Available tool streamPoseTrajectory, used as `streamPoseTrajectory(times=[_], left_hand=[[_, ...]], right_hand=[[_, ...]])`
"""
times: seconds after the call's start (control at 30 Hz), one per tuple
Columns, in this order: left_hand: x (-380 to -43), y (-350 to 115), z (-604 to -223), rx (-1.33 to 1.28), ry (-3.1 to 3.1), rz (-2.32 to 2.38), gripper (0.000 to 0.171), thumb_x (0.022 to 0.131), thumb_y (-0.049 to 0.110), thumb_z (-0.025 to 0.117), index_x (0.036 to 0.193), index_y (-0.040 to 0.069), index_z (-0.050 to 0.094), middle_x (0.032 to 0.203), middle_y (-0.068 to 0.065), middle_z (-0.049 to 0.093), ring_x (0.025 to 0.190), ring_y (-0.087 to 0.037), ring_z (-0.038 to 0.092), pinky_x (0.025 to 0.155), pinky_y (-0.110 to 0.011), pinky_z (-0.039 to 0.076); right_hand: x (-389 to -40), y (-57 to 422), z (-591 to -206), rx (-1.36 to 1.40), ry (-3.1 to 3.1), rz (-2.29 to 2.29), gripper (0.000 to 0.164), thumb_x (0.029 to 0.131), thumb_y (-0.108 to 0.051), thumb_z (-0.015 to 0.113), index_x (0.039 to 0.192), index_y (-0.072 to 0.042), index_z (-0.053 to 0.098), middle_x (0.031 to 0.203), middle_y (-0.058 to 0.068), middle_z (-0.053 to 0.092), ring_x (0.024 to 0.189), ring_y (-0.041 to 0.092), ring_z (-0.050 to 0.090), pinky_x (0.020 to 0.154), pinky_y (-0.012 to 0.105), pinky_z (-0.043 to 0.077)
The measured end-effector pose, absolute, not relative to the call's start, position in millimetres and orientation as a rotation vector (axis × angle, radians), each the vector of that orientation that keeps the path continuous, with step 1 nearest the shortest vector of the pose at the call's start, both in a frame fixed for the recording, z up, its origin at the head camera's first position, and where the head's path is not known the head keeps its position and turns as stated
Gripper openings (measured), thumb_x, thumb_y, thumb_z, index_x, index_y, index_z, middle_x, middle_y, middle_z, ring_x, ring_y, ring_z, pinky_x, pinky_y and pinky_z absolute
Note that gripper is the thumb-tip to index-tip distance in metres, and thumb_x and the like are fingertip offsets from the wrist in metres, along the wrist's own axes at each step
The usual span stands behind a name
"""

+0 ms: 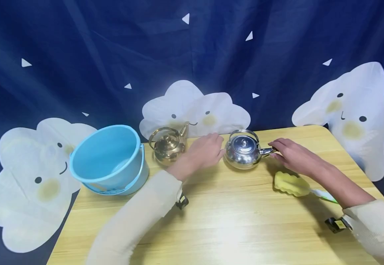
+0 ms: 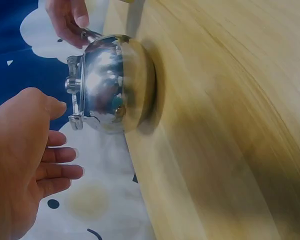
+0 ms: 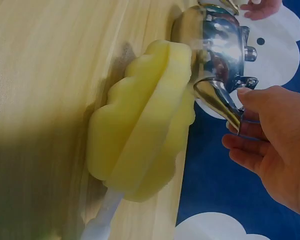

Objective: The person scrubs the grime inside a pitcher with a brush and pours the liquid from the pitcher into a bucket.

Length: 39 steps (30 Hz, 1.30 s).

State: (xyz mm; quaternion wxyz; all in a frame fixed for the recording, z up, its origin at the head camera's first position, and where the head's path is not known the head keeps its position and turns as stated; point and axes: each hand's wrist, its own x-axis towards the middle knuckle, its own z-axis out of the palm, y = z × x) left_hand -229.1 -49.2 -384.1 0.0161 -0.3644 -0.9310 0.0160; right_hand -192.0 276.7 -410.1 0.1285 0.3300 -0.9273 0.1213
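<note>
A silver teapot (image 1: 243, 152) with a lid and a raised handle stands upright on the table. My right hand (image 1: 292, 154) pinches its spout (image 3: 217, 100) between thumb and fingers, seen in the right wrist view. On the teapot's other side is my left hand (image 1: 205, 151), holding nothing. Its fingers (image 2: 60, 172) are loosely bent beside the pot in the left wrist view. Behind the left wrist stands a gold-coloured teapot (image 1: 168, 145), partly covered by that hand. A yellow sponge brush (image 3: 140, 125) lies below the right hand, its white and green handle partly under the forearm.
At the left of the wooden table (image 1: 211, 221) stands a light blue bucket (image 1: 109, 176) with its handle hanging down the front. A dark blue curtain (image 1: 218, 66) with white clouds hangs right behind the table's back edge.
</note>
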Motion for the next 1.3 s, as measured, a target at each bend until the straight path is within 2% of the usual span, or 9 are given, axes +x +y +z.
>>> streamPoseTrajectory(times=[0.1,0.2,0.33,0.47,0.83,1.03,1.3], left_hand=[[-231,-44,-387,-1.134,-2.892,0.078,0.051,0.109,0.039,0.041,0.138,0.000,0.056,0.129,-0.013,0.064,0.118,-0.024,0.063,0.108,-0.037,0.053],[-233,-38,-391,-1.144,-2.864,0.116,0.049,0.110,0.040,0.040,0.133,0.001,0.060,0.123,-0.011,0.066,0.115,-0.023,0.064,0.107,-0.036,0.053],[-235,-32,-398,-1.139,-2.827,0.165,0.046,0.110,0.040,0.039,0.124,0.003,0.063,0.111,-0.008,0.066,0.104,-0.020,0.065,0.098,-0.033,0.056],[-234,-28,-401,-1.101,-2.831,0.182,0.047,0.111,0.038,0.036,0.122,0.002,0.063,0.107,-0.008,0.065,0.099,-0.020,0.064,0.090,-0.032,0.058],[-240,-20,-408,-1.036,-2.828,0.179,0.045,0.111,0.037,0.037,0.113,0.003,0.066,0.102,-0.008,0.067,0.093,-0.021,0.065,0.082,-0.033,0.059],[-244,-14,-415,-0.973,-2.832,0.163,0.048,0.113,0.036,0.031,0.110,0.005,0.068,0.100,-0.008,0.070,0.093,-0.023,0.069,0.080,-0.035,0.061],[-244,-7,-421,-0.857,-2.947,-0.026,0.048,0.113,0.036,0.028,0.108,0.008,0.067,0.096,-0.005,0.070,0.091,-0.021,0.071,0.071,-0.034,0.062]], right_hand=[[-192,276,-411,0.958,-2.693,0.351,0.036,0.088,-0.005,0.079,0.118,0.009,0.067,0.111,0.023,0.071,0.104,0.040,0.069,0.088,0.056,0.058],[-193,275,-413,0.961,-2.668,0.359,0.034,0.087,-0.004,0.080,0.116,0.010,0.068,0.108,0.023,0.072,0.101,0.040,0.070,0.087,0.055,0.059],[-194,272,-415,0.983,-2.629,0.365,0.030,0.086,-0.002,0.080,0.112,0.009,0.070,0.104,0.022,0.073,0.097,0.038,0.071,0.084,0.053,0.060],[-197,269,-416,1.025,-2.593,0.358,0.025,0.084,0.001,0.079,0.108,0.007,0.072,0.100,0.019,0.073,0.092,0.034,0.072,0.081,0.049,0.061],[-202,268,-418,1.035,-2.575,0.337,0.019,0.083,0.008,0.076,0.101,0.004,0.074,0.094,0.014,0.073,0.087,0.031,0.072,0.079,0.047,0.061],[-204,267,-419,1.012,-2.618,0.347,0.018,0.085,0.008,0.075,0.102,0.002,0.075,0.095,0.013,0.074,0.088,0.030,0.073,0.078,0.046,0.062],[-206,265,-421,1.027,-2.577,0.377,0.015,0.083,0.008,0.077,0.096,0.001,0.078,0.089,0.013,0.075,0.083,0.027,0.074,0.075,0.044,0.062]])
